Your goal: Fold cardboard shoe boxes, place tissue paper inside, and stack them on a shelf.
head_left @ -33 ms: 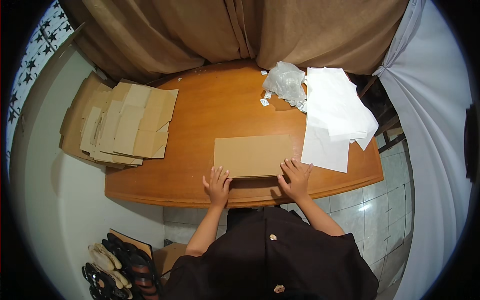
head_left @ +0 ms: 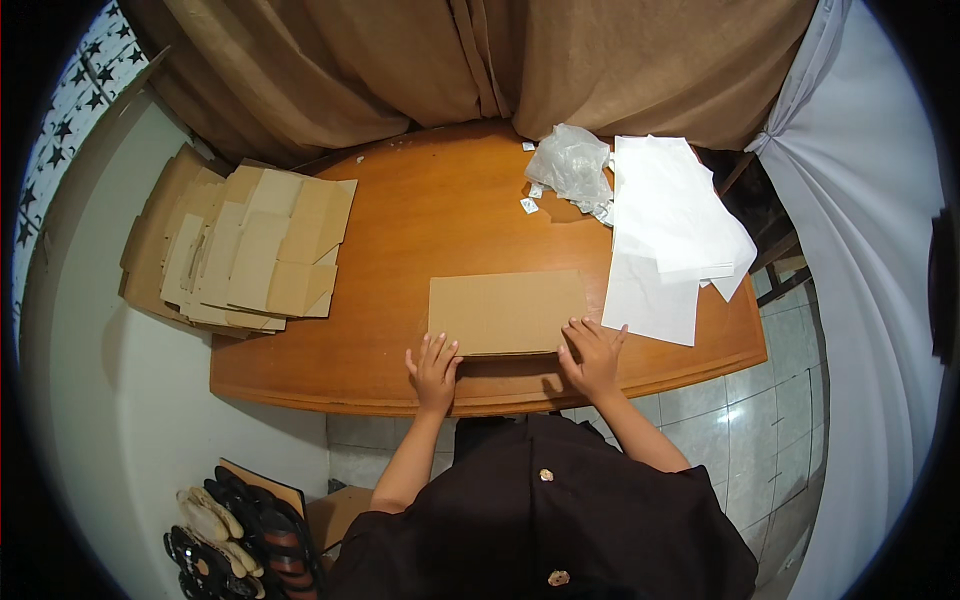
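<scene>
Standing before me, an orange-brown wooden table (head_left: 450,230) bears a stack of flattened tan cardboard (head_left: 250,245) (person's left), loose white paper sheets (head_left: 665,220) (right), a rectangular tan cardboard box (head_left: 508,310) near its front edge and, farther back, a crumpled translucent plastic bag (head_left: 570,163). Left hand (head_left: 434,374) and right hand (head_left: 595,362), fingers loosely spread, touch the box's near corners; I cannot tell whether they grip it. Small square white packets (head_left: 529,206) lie beside the bag.
</scene>
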Available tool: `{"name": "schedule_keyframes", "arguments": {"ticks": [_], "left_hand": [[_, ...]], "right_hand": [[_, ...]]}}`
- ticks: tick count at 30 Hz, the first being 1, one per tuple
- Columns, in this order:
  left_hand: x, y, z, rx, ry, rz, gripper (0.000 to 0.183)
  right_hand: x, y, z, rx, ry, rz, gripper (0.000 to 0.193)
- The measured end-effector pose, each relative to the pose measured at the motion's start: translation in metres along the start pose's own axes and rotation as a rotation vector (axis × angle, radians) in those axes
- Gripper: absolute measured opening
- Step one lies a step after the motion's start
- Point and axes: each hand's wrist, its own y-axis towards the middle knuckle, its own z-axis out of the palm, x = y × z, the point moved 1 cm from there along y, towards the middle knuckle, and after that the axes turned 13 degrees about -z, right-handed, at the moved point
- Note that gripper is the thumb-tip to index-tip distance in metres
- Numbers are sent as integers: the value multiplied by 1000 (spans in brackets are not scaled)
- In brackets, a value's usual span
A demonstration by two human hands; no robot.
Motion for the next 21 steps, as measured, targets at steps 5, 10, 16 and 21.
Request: {"name": "schedule_keyframes", "arguments": {"ticks": [5,10,16,21], "left_hand": [[-1,14,-9,-8,-132,164,24],[5,34,-15,6,-151,226,31],[-22,52,-25,-121,130,-185,39],[-14,18,28,250,-561,-473,67]], "right_hand": [[-28,51,-1,104,183,200,38],[-83,72,18,171,157,41,67],[-88,46,28,296,929,384,72],[-62,-1,38,145,783,456,59]]}}
